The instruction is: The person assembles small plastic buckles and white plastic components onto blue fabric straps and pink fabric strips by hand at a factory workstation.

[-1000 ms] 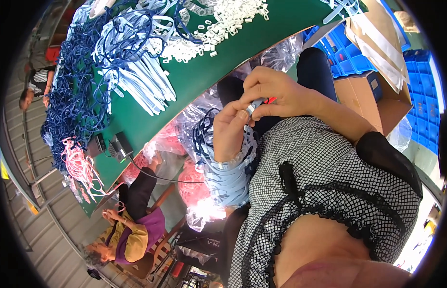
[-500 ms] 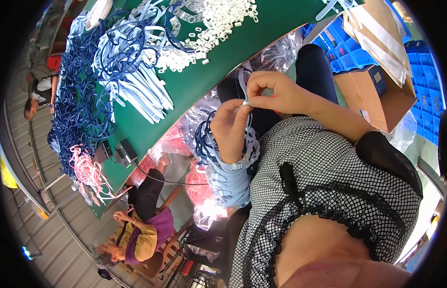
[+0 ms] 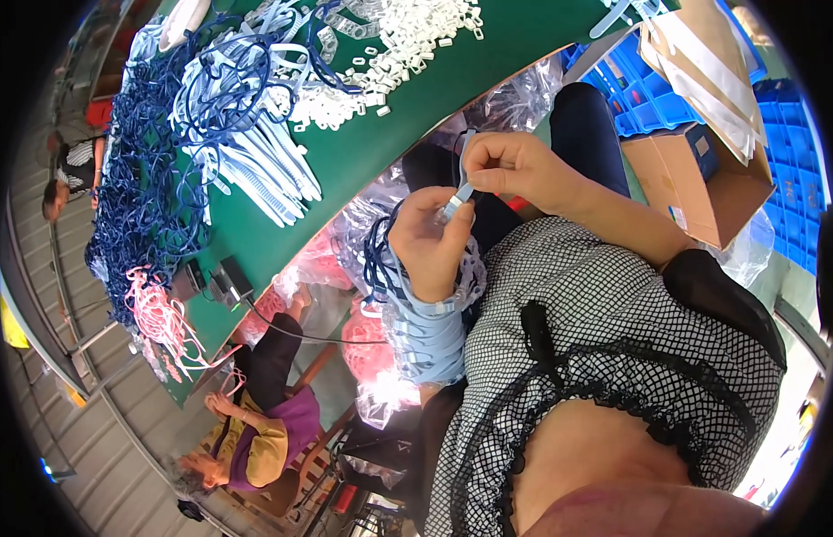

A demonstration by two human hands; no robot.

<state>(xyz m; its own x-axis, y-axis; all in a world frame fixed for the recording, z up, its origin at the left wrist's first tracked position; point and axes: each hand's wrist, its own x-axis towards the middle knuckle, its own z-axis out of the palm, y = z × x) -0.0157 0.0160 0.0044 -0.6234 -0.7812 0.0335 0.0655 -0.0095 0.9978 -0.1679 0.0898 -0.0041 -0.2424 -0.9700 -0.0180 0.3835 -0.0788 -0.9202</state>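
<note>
Over my lap, my left hand (image 3: 432, 240) pinches a small white buckle or loop, where it meets a light blue strap (image 3: 466, 185). My right hand (image 3: 517, 166) closes on the same strap just to the right, its thumb and finger pressed together. The strap's upper end sticks up past my right fingers. My left fingers partly cover the white piece. Many light blue straps (image 3: 425, 336) ring my left forearm, with dark blue cords (image 3: 377, 259) hanging beside my left wrist.
On the green table (image 3: 363, 157) lie light blue straps (image 3: 264, 174), tangled navy cords (image 3: 148, 197), pink cords (image 3: 157, 309) and white loops (image 3: 416, 40). A black adapter (image 3: 229, 282) sits near its edge. A cardboard box (image 3: 703, 192) and blue crates (image 3: 792, 170) stand right. Another person (image 3: 264, 438) sits lower left.
My right hand has moved slightly up and right from the left, so more of the strap and white piece shows between them. The seated person's hands have shifted slightly, with a pink cord.
</note>
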